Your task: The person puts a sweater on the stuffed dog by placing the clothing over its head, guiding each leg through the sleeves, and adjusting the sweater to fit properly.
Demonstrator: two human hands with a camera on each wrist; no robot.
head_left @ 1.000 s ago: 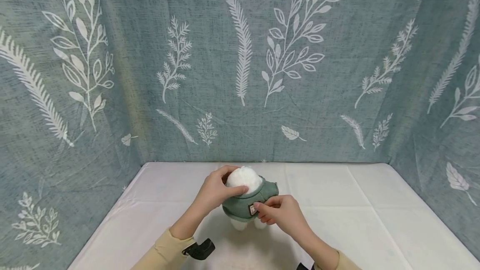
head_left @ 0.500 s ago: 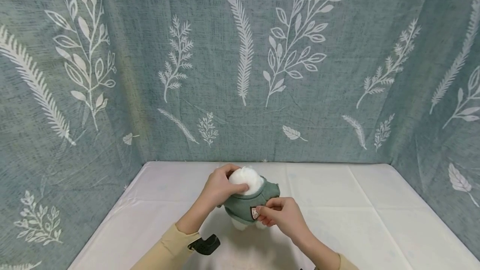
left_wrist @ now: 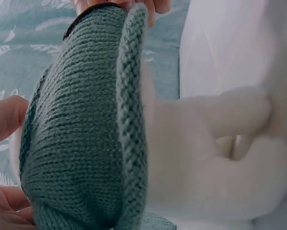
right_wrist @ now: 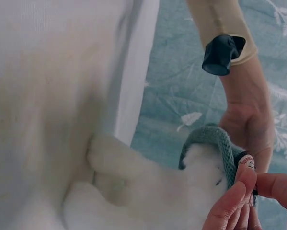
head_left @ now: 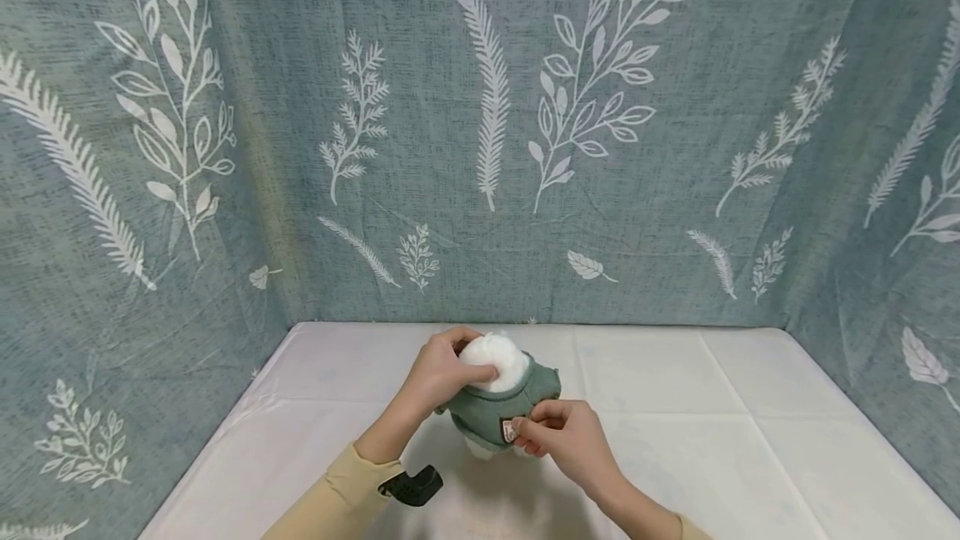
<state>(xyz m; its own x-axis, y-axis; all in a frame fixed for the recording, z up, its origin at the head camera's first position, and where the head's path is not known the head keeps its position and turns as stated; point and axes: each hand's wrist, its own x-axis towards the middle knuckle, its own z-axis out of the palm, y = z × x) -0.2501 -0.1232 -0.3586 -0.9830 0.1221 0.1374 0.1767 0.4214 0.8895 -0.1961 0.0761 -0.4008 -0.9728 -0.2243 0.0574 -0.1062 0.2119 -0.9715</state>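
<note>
Left hand (head_left: 438, 373) grips the white plush toy (head_left: 491, 359) standing mid-table (head_left: 675, 407), fingers curled round it. Right hand (head_left: 561, 437) pinches its green knit sweater (head_left: 487, 411) hem at a small label (head_left: 507, 429), writing unreadable.

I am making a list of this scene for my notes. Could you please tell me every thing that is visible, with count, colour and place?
plush toy: one, white and fluffy, standing near the middle of the table, held between both hands.
sweater: one, green knit, on the toy's body, with a small label at its hem.
tablecloth: one, white with fold creases, covering the table.
curtain: one backdrop, grey-green with white leaf prints, behind and on both sides of the table.
wrist strap: one, black, on the left wrist.
sleeves: two, beige, at the bottom edge.
left hand: one, grips the toy's white top.
right hand: one, pinches the sweater hem by the label.
</note>
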